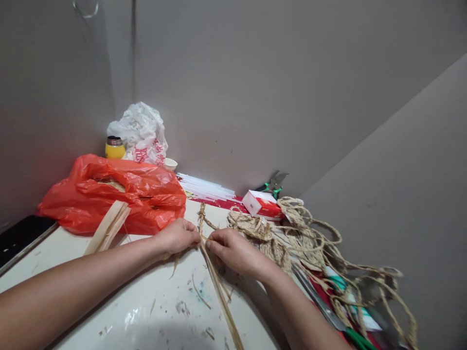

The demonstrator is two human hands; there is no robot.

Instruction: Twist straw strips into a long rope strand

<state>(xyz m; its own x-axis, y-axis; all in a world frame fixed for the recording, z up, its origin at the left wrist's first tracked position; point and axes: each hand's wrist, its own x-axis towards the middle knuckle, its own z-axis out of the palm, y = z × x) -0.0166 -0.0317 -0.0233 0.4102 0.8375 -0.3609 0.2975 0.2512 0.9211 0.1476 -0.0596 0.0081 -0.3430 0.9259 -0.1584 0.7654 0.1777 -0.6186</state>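
Note:
My left hand [177, 237] and my right hand [233, 251] meet at the middle of a pale worktable [146, 301]. Both pinch a bundle of straw-coloured fibre strands [219, 287] where it joins a twisted cord [202, 216] that runs away from me. The loose strands trail toward me across the table. Fingers of both hands are closed on the strands.
A tangle of twisted straw rope [292, 233] lies right of my hands, with scissors [328, 311] under it. A red plastic bag [113, 192], flat wooden strips [107, 226], a white bag [140, 131], a yellow jar [115, 147], white sticks [206, 187], a small box [262, 203] and pliers [272, 184] stand behind. A dark tray [20, 238] is at left.

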